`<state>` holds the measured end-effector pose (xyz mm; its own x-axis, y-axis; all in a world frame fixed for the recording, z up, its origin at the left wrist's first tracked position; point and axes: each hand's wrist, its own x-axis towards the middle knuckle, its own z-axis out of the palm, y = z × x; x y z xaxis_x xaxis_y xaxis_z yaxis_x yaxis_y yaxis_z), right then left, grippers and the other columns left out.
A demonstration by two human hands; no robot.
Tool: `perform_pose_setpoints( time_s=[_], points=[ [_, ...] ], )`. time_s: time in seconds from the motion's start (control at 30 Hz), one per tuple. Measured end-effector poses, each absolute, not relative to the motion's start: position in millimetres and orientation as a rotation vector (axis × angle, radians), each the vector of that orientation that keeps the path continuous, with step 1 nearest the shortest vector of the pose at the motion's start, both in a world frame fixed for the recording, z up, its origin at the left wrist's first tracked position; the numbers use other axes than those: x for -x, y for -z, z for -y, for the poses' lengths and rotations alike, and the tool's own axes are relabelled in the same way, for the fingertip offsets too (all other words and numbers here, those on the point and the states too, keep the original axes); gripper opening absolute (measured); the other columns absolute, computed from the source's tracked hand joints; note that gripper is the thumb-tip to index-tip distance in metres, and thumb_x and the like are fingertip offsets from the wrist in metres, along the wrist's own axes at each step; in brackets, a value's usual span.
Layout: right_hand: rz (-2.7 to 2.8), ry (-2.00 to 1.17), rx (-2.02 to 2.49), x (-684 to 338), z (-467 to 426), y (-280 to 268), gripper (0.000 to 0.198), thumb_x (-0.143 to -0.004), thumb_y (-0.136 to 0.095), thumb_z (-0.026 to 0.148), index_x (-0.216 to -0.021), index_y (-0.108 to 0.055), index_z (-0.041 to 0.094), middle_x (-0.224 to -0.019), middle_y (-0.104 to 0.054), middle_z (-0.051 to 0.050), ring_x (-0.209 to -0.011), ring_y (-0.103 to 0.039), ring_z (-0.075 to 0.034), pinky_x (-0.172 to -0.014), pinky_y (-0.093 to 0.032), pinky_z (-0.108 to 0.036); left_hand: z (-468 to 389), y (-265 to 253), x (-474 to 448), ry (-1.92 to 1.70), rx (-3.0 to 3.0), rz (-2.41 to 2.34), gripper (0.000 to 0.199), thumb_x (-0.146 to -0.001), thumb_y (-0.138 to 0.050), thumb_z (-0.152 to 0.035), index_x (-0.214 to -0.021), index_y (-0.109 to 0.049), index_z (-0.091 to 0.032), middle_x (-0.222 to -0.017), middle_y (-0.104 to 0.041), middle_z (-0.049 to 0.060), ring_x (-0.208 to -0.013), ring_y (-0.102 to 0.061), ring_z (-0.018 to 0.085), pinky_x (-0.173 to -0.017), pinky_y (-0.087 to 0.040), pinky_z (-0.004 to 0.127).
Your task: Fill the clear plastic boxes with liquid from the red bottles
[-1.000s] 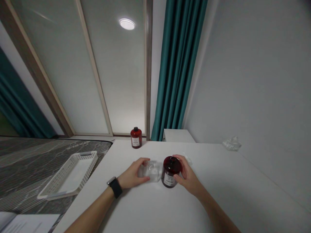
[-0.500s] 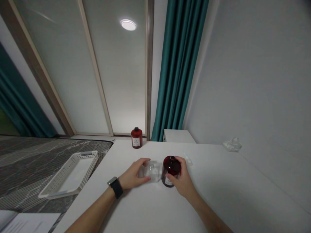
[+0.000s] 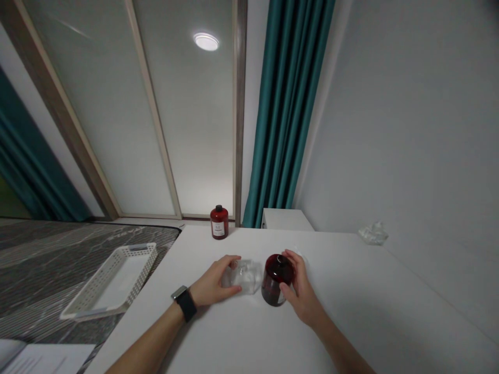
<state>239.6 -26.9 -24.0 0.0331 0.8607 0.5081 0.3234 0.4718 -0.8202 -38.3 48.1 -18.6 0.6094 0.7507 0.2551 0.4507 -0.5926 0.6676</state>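
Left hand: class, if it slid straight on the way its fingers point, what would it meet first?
The left hand already grips the clear jar; just beyond it stands the dark red bottle.

Label on far red bottle (image 3: 219, 222) too small; paper (image 3: 39, 358) cut by edge.

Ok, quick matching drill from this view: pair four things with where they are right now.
Things:
1. near red bottle
2. clear container
3. white basket
4. far red bottle

Places:
A. under the left hand
B. far edge of the white table
C. in the right hand
D. on the dark striped surface

Pairs: 1-C, 2-A, 3-D, 4-B
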Motion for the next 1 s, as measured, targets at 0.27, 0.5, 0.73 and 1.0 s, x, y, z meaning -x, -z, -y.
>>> perform_pose_setpoints(
  time_s=[0.27,0.5,0.73,1.0],
  points=[
    [1.377,-0.513,1.108,-224,22,41,0.067,-0.080,-0.070,0.033,-0.139,-0.039,0.024,-0.141,-0.048,-0.014,-0.131,-0.050,-0.031,-0.111,-0.042,-0.050,-45,14,36,-0.716,-2.290,-0.956,0.066,-0.075,-0.075,-0.031,-0.134,-0.046,-0.021,-0.120,-0.062,0.010,-0.111,-0.059,0.029,-0.100,-0.047,0.047],
    [1.467,-0.565,1.069,-225,27,30,0.060,-0.083,-0.064,0.032,-0.137,-0.040,0.024,-0.139,-0.047,-0.013,-0.128,-0.051,-0.029,-0.108,-0.045,-0.046,-42,9,35,-0.714,-2.231,-1.002,0.074,-0.073,-0.078,-0.029,-0.137,-0.043,-0.021,-0.122,-0.062,0.011,-0.112,-0.060,0.030,-0.101,-0.046,0.047],
    [1.387,-0.581,1.138,-216,24,40,0.069,-0.079,-0.070,0.028,-0.139,-0.036,0.027,-0.138,-0.046,-0.011,-0.126,-0.053,-0.028,-0.107,-0.047,-0.047,-40,12,30,-0.700,-2.299,-1.061,0.076,-0.068,-0.084,-0.034,-0.132,-0.046,-0.021,-0.122,-0.062,0.011,-0.110,-0.060,0.031,-0.098,-0.046,0.047],
    [1.310,-0.726,1.096,-205,23,47,0.076,-0.075,-0.073,0.028,-0.139,-0.034,0.026,-0.137,-0.051,-0.014,-0.119,-0.061,-0.028,-0.103,-0.052,-0.048,-37,16,27,-0.720,-2.313,-1.084,0.074,-0.072,-0.081,-0.040,-0.134,-0.045,-0.021,-0.123,-0.063,0.012,-0.110,-0.061,0.031,-0.097,-0.047,0.046]
  ],
)
